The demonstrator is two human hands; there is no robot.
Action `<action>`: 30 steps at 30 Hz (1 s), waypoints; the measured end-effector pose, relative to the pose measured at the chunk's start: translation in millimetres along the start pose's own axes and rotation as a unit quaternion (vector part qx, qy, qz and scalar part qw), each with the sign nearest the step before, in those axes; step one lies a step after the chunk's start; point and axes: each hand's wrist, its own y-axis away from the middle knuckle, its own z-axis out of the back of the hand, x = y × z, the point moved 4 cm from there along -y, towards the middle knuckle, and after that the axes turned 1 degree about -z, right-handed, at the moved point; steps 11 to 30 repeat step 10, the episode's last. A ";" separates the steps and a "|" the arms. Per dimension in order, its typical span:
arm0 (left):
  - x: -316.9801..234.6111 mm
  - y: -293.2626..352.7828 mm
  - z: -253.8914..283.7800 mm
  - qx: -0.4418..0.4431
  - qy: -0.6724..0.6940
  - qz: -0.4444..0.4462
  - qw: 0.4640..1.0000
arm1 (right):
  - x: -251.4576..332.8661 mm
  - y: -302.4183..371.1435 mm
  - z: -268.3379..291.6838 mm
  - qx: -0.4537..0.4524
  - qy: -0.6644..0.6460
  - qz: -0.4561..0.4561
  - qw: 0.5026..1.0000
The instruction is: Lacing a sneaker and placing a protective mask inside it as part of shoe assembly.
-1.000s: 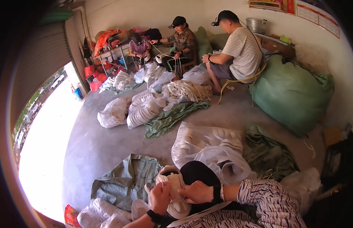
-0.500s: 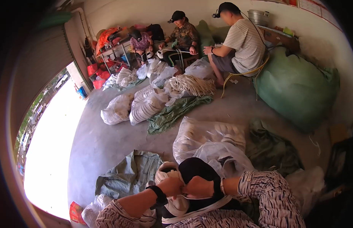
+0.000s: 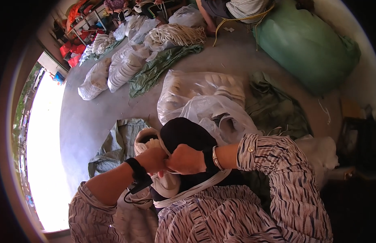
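Observation:
A beige sneaker (image 3: 165,185) sits on my lap, its open collar pointing away and its rounded toe toward me. My left hand (image 3: 153,159) is closed over the middle of the shoe, with its fingertips curled under. Pressed against it from the right, my right hand (image 3: 186,158) is also closed. The hands cover what their fingers pinch; a thin pale strand shows at their edge. Black cloth (image 3: 188,131) lies beyond my right hand. Across my lap runs a bundle of white laces (image 3: 192,188). Another pale shoe (image 3: 140,198) is partly visible below my left wrist.
Ahead stands a clear plastic bag of pale shoes (image 3: 200,87). Green woven sacks (image 3: 115,148) lie around it, and a big stuffed green sack (image 3: 305,52) is at the right. Farther off are more shoe bags (image 3: 127,67), a cord pile (image 3: 176,34) and seated people.
The view has tilted down, so the scene sits higher and the co-workers' heads are out of view. My hands remain closed together over the sneaker.

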 end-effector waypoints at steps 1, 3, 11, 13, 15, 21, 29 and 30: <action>0.0 0.6 -0.1 -0.011 0.017 0.002 1.000 | -0.9 1.4 -0.8 0.001 -0.003 -0.004 1.000; -3.0 1.2 -1.4 -0.006 0.023 -0.002 1.000 | 0.1 0.9 1.5 0.014 -0.005 -0.004 1.000; 19.0 5.6 -10.1 -0.141 0.068 -0.091 0.984 | -5.0 -2.1 5.2 0.038 -0.017 -0.003 0.999; 19.0 5.6 -10.1 -0.141 0.068 -0.091 0.984 | -5.0 -2.1 5.2 0.038 -0.017 -0.003 0.999; 19.0 5.6 -10.1 -0.141 0.068 -0.091 0.984 | -5.0 -2.1 5.2 0.038 -0.017 -0.003 0.999; 19.0 5.6 -10.1 -0.141 0.068 -0.091 0.984 | -5.0 -2.1 5.2 0.038 -0.017 -0.003 0.999; 19.0 5.6 -10.1 -0.141 0.068 -0.091 0.984 | -5.0 -2.1 5.2 0.038 -0.017 -0.003 0.999; 19.0 5.6 -10.1 -0.141 0.068 -0.091 0.984 | -5.0 -2.1 5.2 0.038 -0.017 -0.003 0.999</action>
